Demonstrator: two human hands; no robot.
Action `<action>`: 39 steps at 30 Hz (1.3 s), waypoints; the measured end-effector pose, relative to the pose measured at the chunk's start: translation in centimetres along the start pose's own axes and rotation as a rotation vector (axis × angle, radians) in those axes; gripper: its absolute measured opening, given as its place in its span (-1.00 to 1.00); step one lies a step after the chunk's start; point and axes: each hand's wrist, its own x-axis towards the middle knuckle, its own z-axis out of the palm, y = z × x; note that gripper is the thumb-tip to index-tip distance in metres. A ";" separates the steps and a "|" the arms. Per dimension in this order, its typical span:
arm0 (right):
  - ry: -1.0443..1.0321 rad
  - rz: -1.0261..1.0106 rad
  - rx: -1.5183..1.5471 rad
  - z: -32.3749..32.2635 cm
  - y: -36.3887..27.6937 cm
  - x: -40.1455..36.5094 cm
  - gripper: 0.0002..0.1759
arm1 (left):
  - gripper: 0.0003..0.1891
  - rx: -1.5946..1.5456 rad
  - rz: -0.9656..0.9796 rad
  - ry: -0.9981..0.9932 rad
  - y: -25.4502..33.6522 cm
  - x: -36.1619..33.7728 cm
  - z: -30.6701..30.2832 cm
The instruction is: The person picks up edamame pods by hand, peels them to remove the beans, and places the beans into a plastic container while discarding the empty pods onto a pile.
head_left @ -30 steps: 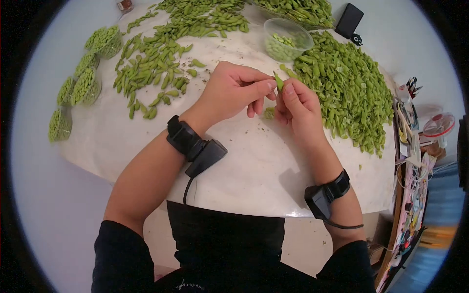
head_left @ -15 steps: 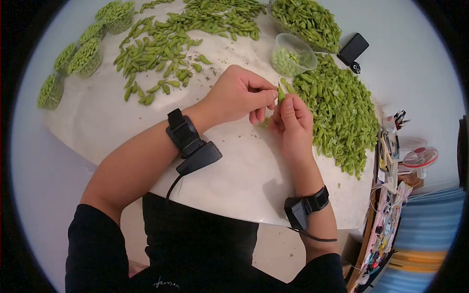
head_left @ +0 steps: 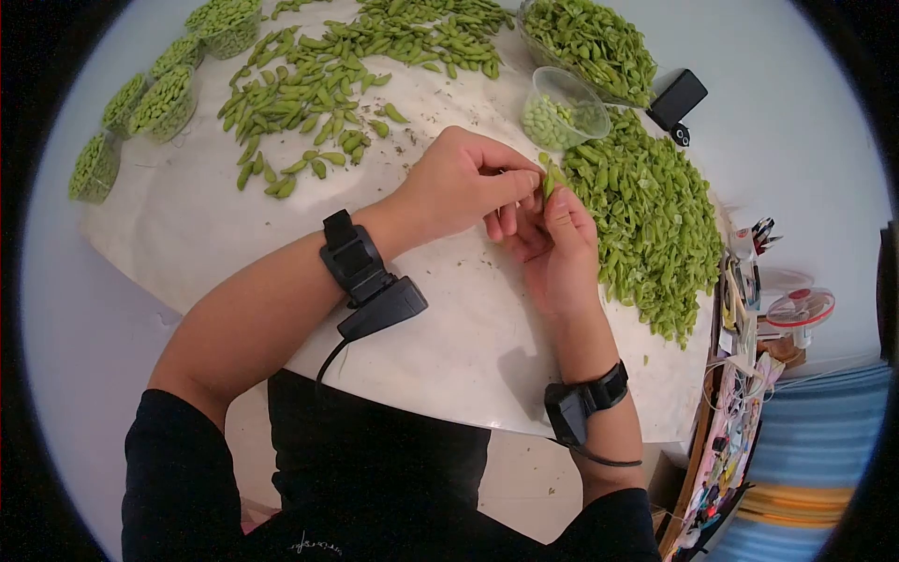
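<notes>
White marbled stone forms the round worktop [head_left: 449,318], with pale floor showing around it. Along its 10 o'clock edge stand several clear tubs [head_left: 159,98] packed tight with green pods, which I take for finished batches. From 11 to 12 o'clock, loose pods [head_left: 318,89] lie in a thin scatter.

Near the middle, the left hand [head_left: 459,183], with a black left wristband [head_left: 356,258] and cable behind it, is pinched shut, thumb against forefinger, on one green pod [head_left: 549,180]. The right hand [head_left: 552,248], with a right wristband [head_left: 585,403] of the same kind, closes thumb and fingertips on that same pod from below. The pod is thus held between both hands, lifted off the stone, a little toward 1 o'clock from the centre.

Beyond them, at 1 o'clock, a clear cup [head_left: 562,108] is roughly a third full of shelled beans. A bowl [head_left: 590,37] at the far rim is heaped with pods. A thick heap [head_left: 646,215] covers the 2 to 4 o'clock side; I cannot tell whether its pods are whole or emptied.

By my judgement the work is partway along: some tubs are filled, the cup is far from full, and many pods lie loose.

A black device [head_left: 676,96] at 2 o'clock shows no legible marking. The only writing is a faint script on the black garment [head_left: 314,541] at 6 o'clock, too small to read.
</notes>
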 end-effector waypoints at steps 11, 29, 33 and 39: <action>-0.002 0.131 0.013 -1.3 -0.4 0.0 -0.65 | -0.80 0.057 0.003 -0.075 -0.2 0.3 -0.5; -0.009 0.001 -0.154 -0.8 0.7 0.0 -0.66 | -0.84 -0.024 -0.060 0.093 -0.1 -0.2 0.5; -0.081 0.150 0.060 -0.3 0.0 0.0 -0.66 | -0.84 -0.125 -0.111 0.109 -0.6 0.0 0.3; -0.040 0.088 -0.087 -1.1 0.7 -0.1 -0.66 | -0.83 -0.238 -0.202 0.127 -0.4 0.0 0.3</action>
